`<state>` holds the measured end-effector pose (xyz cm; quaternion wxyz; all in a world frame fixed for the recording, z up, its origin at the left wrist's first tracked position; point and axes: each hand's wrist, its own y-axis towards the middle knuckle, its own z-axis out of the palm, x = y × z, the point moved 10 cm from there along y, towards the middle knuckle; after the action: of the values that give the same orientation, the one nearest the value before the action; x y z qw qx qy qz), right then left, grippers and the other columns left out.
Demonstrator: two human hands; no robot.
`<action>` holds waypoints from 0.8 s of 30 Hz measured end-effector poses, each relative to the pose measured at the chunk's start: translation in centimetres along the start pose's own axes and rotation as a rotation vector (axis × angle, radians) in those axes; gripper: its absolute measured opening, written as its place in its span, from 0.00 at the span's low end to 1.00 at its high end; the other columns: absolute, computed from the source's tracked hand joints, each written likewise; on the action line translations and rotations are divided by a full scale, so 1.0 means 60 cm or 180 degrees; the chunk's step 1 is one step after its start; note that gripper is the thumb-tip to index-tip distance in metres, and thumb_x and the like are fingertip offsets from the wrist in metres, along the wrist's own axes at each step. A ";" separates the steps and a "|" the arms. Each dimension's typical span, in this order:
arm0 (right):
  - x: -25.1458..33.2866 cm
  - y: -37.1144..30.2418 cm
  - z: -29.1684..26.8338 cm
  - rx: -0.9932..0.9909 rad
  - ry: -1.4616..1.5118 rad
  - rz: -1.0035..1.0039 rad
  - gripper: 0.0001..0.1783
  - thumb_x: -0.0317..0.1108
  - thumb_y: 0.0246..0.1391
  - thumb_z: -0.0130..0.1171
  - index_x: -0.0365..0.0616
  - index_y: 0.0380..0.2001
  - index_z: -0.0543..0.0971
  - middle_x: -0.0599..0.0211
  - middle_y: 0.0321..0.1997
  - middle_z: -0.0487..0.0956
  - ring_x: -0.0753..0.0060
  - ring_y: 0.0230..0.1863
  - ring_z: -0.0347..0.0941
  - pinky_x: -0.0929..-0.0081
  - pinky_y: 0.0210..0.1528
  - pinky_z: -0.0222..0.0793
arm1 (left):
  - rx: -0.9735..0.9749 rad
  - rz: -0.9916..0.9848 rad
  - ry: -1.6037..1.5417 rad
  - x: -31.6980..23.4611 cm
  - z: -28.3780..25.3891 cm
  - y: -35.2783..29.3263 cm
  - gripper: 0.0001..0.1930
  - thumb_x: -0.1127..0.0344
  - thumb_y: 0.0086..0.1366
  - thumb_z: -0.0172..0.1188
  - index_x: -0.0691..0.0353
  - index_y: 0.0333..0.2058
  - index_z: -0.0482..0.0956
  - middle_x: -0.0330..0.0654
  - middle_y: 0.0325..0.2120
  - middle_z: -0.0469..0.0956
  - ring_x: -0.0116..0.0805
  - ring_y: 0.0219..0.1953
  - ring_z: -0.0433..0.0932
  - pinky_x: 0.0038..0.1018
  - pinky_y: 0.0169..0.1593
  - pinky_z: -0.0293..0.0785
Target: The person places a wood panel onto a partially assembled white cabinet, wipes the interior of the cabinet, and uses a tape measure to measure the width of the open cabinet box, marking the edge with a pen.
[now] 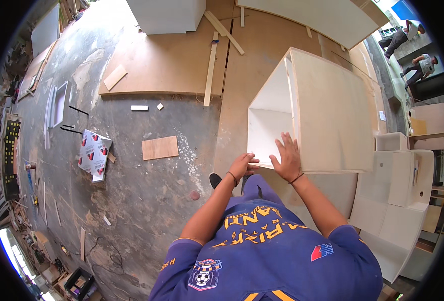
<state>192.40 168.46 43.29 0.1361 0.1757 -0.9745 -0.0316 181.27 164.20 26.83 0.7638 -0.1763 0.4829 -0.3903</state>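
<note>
A box-shaped plywood cabinet (335,115) stands in front of me to the right, its open side facing left and its inside white. My right hand (288,159) lies on its near edge, fingers spread and thumb apart. Beside the cabinet's near left corner is my left hand (243,165), fingers loosely bent and a little apart, pointing right. Nothing shows between those fingers; whether they touch the cabinet's edge I cannot tell. The cabinet's far inner corner is partly hidden by its side panel.
Large plywood sheets (171,65) lie ahead with wood strips (211,70) on them. A small plywood piece (160,148) and a wrapped board (93,153) lie left on the concrete floor. White cabinet parts (392,190) stand at right. Two people (420,67) are far right.
</note>
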 end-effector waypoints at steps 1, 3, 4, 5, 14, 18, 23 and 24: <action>0.001 0.003 0.007 0.0050 0.0024 0.0087 0.30 0.42 0.44 0.56 0.37 0.50 0.67 0.45 0.61 0.57 0.47 0.65 0.47 0.45 0.63 0.40 | -0.0048 0.0005 0.0018 -0.010 -0.016 0.000 0.22 0.50 0.66 0.42 0.61 0.50 0.65 0.39 0.42 0.75 0.30 0.39 0.76 0.26 0.41 0.70; 0.000 0.015 0.018 0.0153 0.0071 0.0239 0.31 0.42 0.44 0.56 0.37 0.51 0.66 0.45 0.62 0.56 0.47 0.66 0.45 0.45 0.64 0.39 | -0.0151 0.0028 0.0042 -0.033 -0.047 0.004 0.23 0.50 0.66 0.42 0.61 0.50 0.65 0.40 0.42 0.75 0.30 0.39 0.76 0.26 0.40 0.71; -0.011 0.025 0.024 0.0169 -0.0068 0.0406 0.33 0.42 0.44 0.57 0.38 0.53 0.65 0.43 0.63 0.53 0.46 0.67 0.43 0.46 0.64 0.38 | -0.0238 0.0058 0.0044 -0.034 -0.074 0.012 0.22 0.49 0.65 0.44 0.60 0.49 0.66 0.40 0.41 0.75 0.31 0.39 0.76 0.28 0.39 0.72; -0.024 0.032 0.023 0.0114 -0.0114 0.0528 0.33 0.42 0.44 0.57 0.38 0.53 0.65 0.42 0.63 0.53 0.46 0.67 0.42 0.46 0.64 0.37 | -0.0336 -0.0006 0.0023 -0.027 -0.101 0.014 0.22 0.49 0.65 0.44 0.59 0.48 0.66 0.40 0.40 0.76 0.31 0.38 0.76 0.28 0.39 0.72; -0.085 0.125 0.084 0.0200 0.0119 0.0742 0.37 0.44 0.43 0.60 0.42 0.56 0.63 0.43 0.64 0.51 0.44 0.67 0.40 0.46 0.64 0.33 | -0.2196 -0.0604 -0.0969 0.301 -0.534 -0.120 0.17 0.50 0.65 0.44 0.57 0.36 0.72 0.42 0.28 0.78 0.34 0.24 0.78 0.27 0.17 0.65; -0.130 0.178 0.099 0.0780 -0.0375 0.1246 0.40 0.44 0.41 0.61 0.47 0.58 0.60 0.53 0.67 0.47 0.50 0.69 0.33 0.37 0.62 0.32 | -0.3038 -0.0734 -0.0295 0.279 -0.546 -0.234 0.20 0.47 0.64 0.44 0.58 0.32 0.76 0.38 0.21 0.77 0.30 0.21 0.77 0.28 0.20 0.67; -0.096 0.263 0.076 0.0969 -0.0923 0.1411 0.37 0.47 0.44 0.56 0.44 0.57 0.62 0.49 0.66 0.49 0.48 0.68 0.38 0.45 0.64 0.39 | -0.3000 -0.0957 -0.0019 0.433 -0.481 -0.215 0.22 0.47 0.60 0.46 0.60 0.27 0.80 0.43 0.22 0.79 0.36 0.20 0.77 0.33 0.29 0.72; -0.076 0.265 0.042 0.1056 -0.1161 0.1385 0.37 0.50 0.47 0.51 0.42 0.58 0.59 0.49 0.66 0.50 0.45 0.67 0.41 0.47 0.63 0.43 | -0.3284 -0.0932 0.0360 0.431 -0.478 -0.220 0.22 0.47 0.60 0.47 0.60 0.27 0.80 0.43 0.23 0.80 0.36 0.21 0.77 0.32 0.30 0.72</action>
<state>190.48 184.96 41.46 -0.0676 -0.0254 -0.9893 0.1265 156.46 139.11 6.35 0.4884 -0.5728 0.6227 -0.2136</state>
